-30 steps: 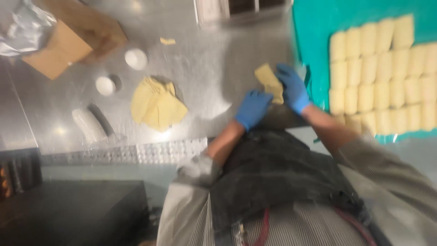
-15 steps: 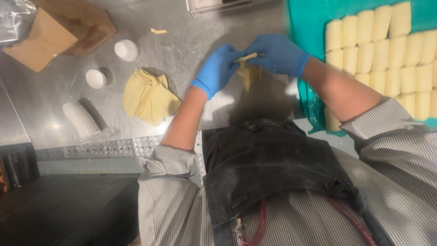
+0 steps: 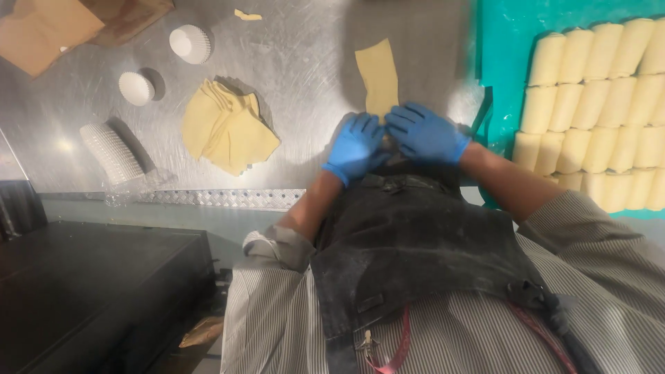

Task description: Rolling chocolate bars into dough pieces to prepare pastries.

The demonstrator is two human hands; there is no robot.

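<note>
While both my hands (image 3: pixel 398 138) press flat, ungripping, on the strip's (image 3: pixel 378 76) near end, uneven pressure could tear it.

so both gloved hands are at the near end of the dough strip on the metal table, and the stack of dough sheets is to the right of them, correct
Not quite. The head view shows the stack of dough sheets to the left of the hands, not the right. The rest holds: the left hand and right hand, both gloved, are at the near end of the dough strip on the metal table.
</note>
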